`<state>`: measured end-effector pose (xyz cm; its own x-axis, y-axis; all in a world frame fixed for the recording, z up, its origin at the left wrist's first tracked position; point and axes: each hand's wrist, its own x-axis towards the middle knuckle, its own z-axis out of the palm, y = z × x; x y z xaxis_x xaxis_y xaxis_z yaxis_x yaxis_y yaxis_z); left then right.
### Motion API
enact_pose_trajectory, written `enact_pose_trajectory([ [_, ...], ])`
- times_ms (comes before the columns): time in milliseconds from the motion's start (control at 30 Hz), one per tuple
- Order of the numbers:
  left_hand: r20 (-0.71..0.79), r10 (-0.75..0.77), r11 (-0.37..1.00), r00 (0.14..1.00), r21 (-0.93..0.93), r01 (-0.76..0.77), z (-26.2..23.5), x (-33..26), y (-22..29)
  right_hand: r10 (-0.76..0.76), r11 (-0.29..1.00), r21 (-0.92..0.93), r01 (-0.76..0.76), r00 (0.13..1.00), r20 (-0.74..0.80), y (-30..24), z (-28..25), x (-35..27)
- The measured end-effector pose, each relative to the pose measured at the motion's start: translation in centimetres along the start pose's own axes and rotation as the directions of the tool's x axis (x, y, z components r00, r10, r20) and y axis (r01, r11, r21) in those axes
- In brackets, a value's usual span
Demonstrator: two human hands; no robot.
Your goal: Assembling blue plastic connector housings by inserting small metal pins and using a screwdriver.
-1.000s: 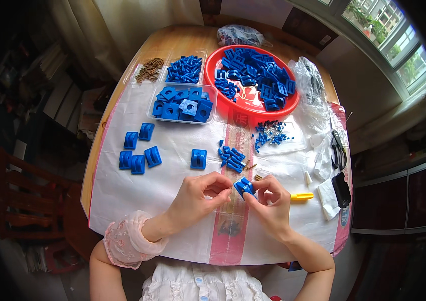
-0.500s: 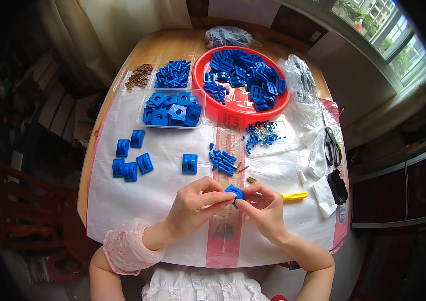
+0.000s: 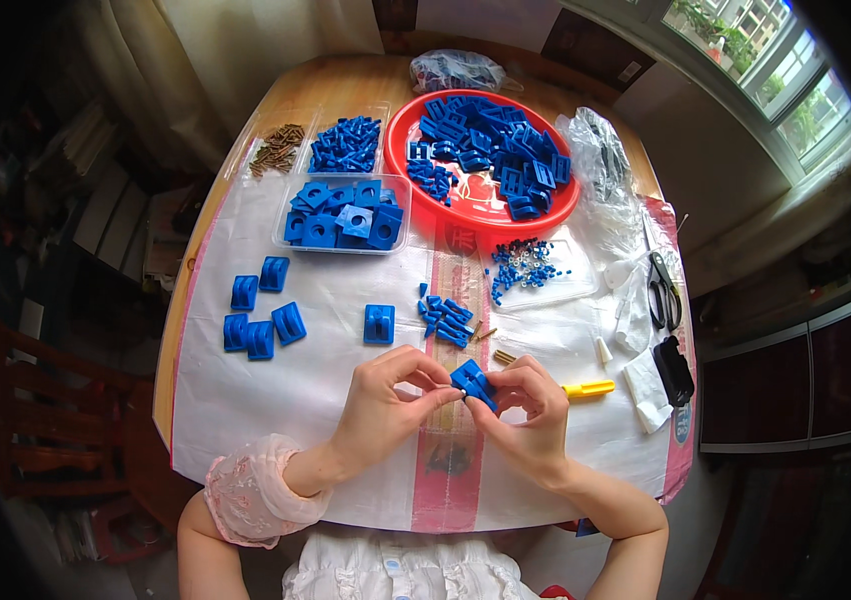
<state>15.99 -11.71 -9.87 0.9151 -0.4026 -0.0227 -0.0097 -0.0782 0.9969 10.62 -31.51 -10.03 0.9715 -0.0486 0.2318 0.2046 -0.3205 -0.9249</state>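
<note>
Near the table's front middle, my right hand (image 3: 523, 412) grips a blue plastic clip-like part (image 3: 472, 381) by its right side with thumb and fingers. My left hand (image 3: 393, 396) is closed in a pinch at the part's left edge. A tiny white piece shows at its fingertips; its exact kind is too small to tell. Just beyond the hands lie small blue wedge-shaped pieces (image 3: 447, 322) and brass-coloured screws (image 3: 503, 356). A blue part with a curved ridge (image 3: 378, 325) stands alone beyond my left hand.
Several similar blue parts (image 3: 260, 340) lie at left. A clear box (image 3: 290, 247) holds blue square plates; a red basin (image 3: 407, 205) holds more blue pieces. Small blue and white bits (image 3: 522, 268) lie right of centre. At right are a yellow-handled tool (image 3: 590, 389) and scissors (image 3: 662, 292).
The blue part has turned in my right fingers, showing more of its flat face. My left fingertips have shifted slightly left, to its edge.
</note>
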Motion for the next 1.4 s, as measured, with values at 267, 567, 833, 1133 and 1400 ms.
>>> enact_pose_trajectory([
  [267, 0.165, -0.19, 0.861, 0.968, -0.446, 0.245, 0.2, 0.1, -1.7, -0.097, 0.992, -0.086, 0.09, 0.992, -0.084, 0.1, 0.5, 0.1],
  [567, 0.099, -0.182, 0.935, 0.978, -0.291, 0.203, 0.5, 0.1, -1.1, 0.236, 0.958, 0.171, -0.229, 0.972, -0.021, 0.4, 0.8, 0.1],
  [833, 0.071, -0.142, 0.936, 0.987, -0.315, 0.157, 0.9, -0.2, -1.3, 0.206, 0.974, 0.105, -0.201, 0.978, -0.041, 0.2, 0.7, 0.1],
  [1133, 0.062, -0.104, 0.938, 0.993, -0.326, 0.119, 0.7, -0.2, -1.3, 0.181, 0.98, 0.088, -0.177, 0.982, -0.05, 0.1, 0.8, 0.0],
  [1400, 0.022, -0.072, 0.996, 0.997, -0.044, 0.073, 0.3, -0.3, -0.7, 0.198, 0.974, 0.116, -0.193, 0.979, -0.038, 0.3, 0.9, -0.1],
])
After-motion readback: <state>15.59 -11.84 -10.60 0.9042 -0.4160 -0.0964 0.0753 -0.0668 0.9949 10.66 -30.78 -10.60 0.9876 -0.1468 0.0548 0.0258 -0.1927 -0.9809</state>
